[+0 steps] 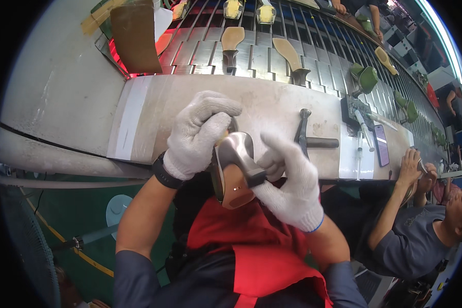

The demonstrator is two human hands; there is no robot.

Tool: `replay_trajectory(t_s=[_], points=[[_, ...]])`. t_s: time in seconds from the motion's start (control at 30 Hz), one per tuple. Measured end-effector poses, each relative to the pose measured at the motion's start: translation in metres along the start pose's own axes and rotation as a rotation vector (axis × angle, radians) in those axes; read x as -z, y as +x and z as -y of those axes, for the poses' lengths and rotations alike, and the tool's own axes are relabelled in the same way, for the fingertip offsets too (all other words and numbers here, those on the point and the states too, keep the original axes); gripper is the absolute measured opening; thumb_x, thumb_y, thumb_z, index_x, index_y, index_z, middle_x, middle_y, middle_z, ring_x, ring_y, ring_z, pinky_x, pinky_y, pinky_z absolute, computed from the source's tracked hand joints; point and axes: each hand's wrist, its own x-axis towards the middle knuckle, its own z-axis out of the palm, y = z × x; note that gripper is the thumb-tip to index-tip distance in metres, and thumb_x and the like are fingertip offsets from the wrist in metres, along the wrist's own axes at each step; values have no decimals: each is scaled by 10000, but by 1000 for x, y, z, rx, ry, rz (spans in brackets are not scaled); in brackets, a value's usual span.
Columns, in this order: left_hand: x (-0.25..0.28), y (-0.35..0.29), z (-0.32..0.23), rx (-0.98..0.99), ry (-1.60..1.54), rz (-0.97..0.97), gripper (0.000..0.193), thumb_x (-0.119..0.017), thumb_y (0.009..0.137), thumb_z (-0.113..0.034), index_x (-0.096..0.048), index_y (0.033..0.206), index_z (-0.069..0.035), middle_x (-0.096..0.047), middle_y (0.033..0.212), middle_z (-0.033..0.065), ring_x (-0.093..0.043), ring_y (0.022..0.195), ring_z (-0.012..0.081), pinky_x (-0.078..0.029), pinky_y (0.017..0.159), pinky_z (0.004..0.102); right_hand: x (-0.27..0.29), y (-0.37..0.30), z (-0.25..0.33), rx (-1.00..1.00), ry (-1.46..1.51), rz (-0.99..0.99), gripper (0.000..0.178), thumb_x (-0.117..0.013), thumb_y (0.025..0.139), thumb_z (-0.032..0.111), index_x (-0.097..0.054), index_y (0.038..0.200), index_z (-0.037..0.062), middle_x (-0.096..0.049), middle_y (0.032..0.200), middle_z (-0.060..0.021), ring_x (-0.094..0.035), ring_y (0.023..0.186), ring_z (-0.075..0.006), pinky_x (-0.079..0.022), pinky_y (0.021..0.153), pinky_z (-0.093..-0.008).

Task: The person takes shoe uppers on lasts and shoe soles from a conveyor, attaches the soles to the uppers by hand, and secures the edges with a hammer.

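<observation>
A high-heeled shoe (238,180) with a tan insole and a glossy dark heel is held over the near edge of the bench. My left hand (192,134), in a white knit glove, wraps round one end of it. At the heel is my right hand (292,187), also gloved and slightly blurred. Its thumb and curled fingers pinch the heel tip, while the index finger stretches away from it. On the bench right of my right hand lies a hammer (321,142) with a dark head and handle.
Several heeled shoe soles (233,38) and green shoes (365,78) lie on a slatted metal conveyor (251,64) behind the bench (164,97). Syringes (363,128) and a phone (381,145) rest to the right. A co-worker (416,231) sits there, hands above the bench edge. A brown board (133,38) stands far left.
</observation>
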Motion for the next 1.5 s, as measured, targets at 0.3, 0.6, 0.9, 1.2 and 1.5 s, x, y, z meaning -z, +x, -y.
replay_trajectory(t_s=[0.3,0.6,0.9,1.2,1.5], points=[[8,-6,9,99,-284,-58,518,-421,1185,-339,-750,1143,59,-701,1175,147,-715,963,189,-584,865,321,-7,41,36,564,-303,92,599,-854,728,55,-736,1314,90,-710,912,-47,-671,701,-242,-550,610,-363],[16,-10,13,82,-189,-54,1019,-60,1130,-720,-744,1108,35,-712,1164,160,-698,1062,249,-544,1012,377,-31,46,27,623,-399,112,572,-818,757,34,-719,1319,-11,-715,949,-93,-690,743,-254,-574,635,-377],[21,-10,15,70,-186,-21,1015,-69,1133,-717,-754,1105,31,-711,1168,158,-686,1086,256,-523,1031,383,-35,52,24,603,-365,124,574,-789,770,43,-697,1333,-19,-700,957,-103,-679,753,-279,-574,668,-405],[27,-10,18,20,-146,-37,988,-99,1150,-690,-759,1090,43,-726,1137,172,-689,1072,259,-531,1000,392,-47,54,25,617,-372,81,586,-796,761,52,-691,1332,-26,-671,923,-87,-655,727,-265,-545,630,-397],[53,6,14,381,-436,31,288,-538,1076,-189,-749,1083,6,-745,1011,61,-663,940,110,-528,872,274,-64,92,7,553,-145,94,339,-746,857,57,-706,1193,79,-713,952,-115,-710,897,-347,-587,779,-430]])
